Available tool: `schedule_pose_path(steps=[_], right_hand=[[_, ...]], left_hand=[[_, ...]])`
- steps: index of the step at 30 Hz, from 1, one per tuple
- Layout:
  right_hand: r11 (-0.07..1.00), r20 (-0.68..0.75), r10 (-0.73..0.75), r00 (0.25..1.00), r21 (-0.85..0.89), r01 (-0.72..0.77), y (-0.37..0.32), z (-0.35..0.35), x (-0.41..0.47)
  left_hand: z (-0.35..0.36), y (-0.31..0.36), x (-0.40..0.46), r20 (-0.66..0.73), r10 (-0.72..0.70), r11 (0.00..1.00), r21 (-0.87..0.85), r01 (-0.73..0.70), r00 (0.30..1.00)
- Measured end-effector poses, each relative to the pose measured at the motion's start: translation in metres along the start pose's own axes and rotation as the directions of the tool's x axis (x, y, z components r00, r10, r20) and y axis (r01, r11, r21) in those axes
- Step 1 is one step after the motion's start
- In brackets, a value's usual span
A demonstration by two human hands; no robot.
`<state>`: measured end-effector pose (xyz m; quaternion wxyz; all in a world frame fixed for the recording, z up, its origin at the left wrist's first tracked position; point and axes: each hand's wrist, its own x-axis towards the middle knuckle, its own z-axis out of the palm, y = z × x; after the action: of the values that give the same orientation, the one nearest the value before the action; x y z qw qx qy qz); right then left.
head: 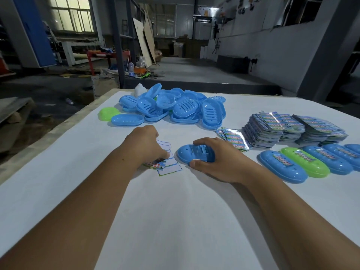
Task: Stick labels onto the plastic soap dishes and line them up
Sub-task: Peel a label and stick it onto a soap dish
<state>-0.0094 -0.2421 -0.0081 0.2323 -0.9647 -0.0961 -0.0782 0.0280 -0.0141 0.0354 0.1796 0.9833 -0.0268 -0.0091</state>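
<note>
- Progress first: I count at least five finished dishes in the labelled row [303,162] by the right edge of the desk [175,221], lying side by side and overlapping, four blue and one green, each with a printed strip across its back.
- Plenty left, I'd judge: the unlabelled pile [175,106] heaps up at the far edge, mostly blue, with one green dish [108,113] beside it toward the far left.
- Right hand [216,162] grasping a blue soap dish [194,152] near the middle of the desk, fingers curled over the far side, thumb on the near rim; no label on it that I can see.
- Left hand [146,145] is down on a few loose labels [167,164] just left of that dish, fingertips bent onto the paper; it looks like a pinch, though the fingertips are hidden behind the knuckles.
- Label stock: the label stacks [292,129] stand thick behind the row, with a small fan of spare labels [233,139] between them and the held dish.
- Materials now: dishes are smooth moulded plastic, oval, slotted inside for drainage, domed underneath.
- Labels are glossy rectangles, colourful print on one face, pale ruled lines on the other; they catch the light.
- Desk top is a matte white sheet.
</note>
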Motion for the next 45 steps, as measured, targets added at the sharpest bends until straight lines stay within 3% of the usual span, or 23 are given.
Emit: schedule_pose_path(steps=[3,8,20,28,31,33,36,38,40,45], right_hand=[[1.0,0.0,0.006,1.0,-0.004,-0.006,0.0,0.0,0.0],[1.0,0.003,0.009,1.0,-0.01,-0.009,-0.001,-0.001,0.0],[1.0,0.019,0.025,1.0,-0.012,-0.025,-0.004,-0.002,-0.002],[0.999,0.026,0.03,0.999,-0.013,-0.029,-0.006,-0.004,-0.003],[0.999,0.022,0.035,0.999,-0.007,-0.035,-0.007,-0.004,-0.004],[0.998,-0.023,0.045,0.999,0.033,-0.044,-0.009,-0.004,-0.004],[0.979,-0.206,0.083,0.975,0.198,-0.042,-0.013,-0.006,-0.003],[0.903,-0.231,0.13,0.964,0.43,-0.018,-0.015,-0.01,-0.001],[0.792,-0.164,0.128,0.978,0.61,-0.002,-0.018,-0.013,0.0],[0.695,-0.217,0.173,0.961,0.718,0.037,-0.017,-0.016,0.002]], left_hand=[[0.0,-0.002,0.005,-0.019,-0.015,0.995,-0.099,0.013,1.0],[0.003,-0.005,0.014,-0.121,-0.017,0.992,-0.124,0.002,0.993],[0.006,-0.01,0.019,-0.369,0.06,0.994,0.111,-0.02,0.927],[0.0,-0.008,0.016,-0.424,0.011,0.973,0.213,0.088,0.906],[-0.001,-0.006,0.016,-0.424,0.005,0.995,0.089,0.036,0.906],[-0.002,-0.003,0.016,-0.391,0.007,0.994,-0.1,-0.05,0.92],[-0.003,0.005,0.011,-0.255,0.048,0.83,-0.528,-0.181,0.966],[-0.001,0.014,0.004,-0.203,0.108,0.691,-0.689,-0.22,0.973],[0.004,0.022,-0.003,-0.16,0.161,0.613,-0.757,-0.226,0.974],[0.01,0.032,-0.008,-0.129,0.16,0.593,-0.78,-0.2,0.979]])
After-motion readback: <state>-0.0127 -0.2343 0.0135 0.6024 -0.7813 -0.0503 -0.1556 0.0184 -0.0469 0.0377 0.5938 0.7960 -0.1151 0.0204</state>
